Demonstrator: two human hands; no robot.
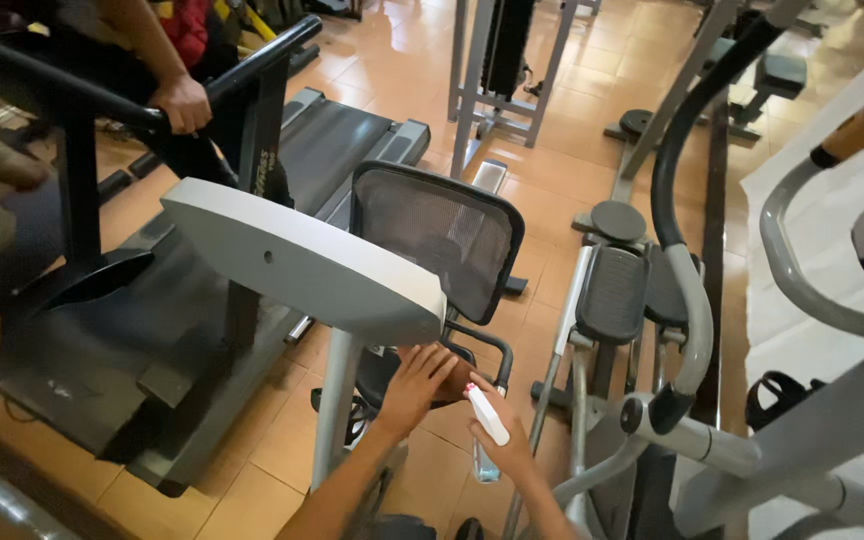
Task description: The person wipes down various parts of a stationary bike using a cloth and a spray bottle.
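Spray bottle (487,425), white nozzle w/ clear body, sits low-centre in view, gripped in the right hand (502,440), fingers closed round it, nozzle aimed toward the seat (392,375) of a recumbent bike. Left hand (417,385) lies flat on that dark seat, fingers spread, holding nothing; can't tell if there's a cloth under it. Just above: mesh backrest (442,245) and grey console (302,260) on its post. Right: elliptical pedals (612,295). Left: treadmill (202,300), another person's hand (184,103) on its rail. Tiled floor (282,440) below.
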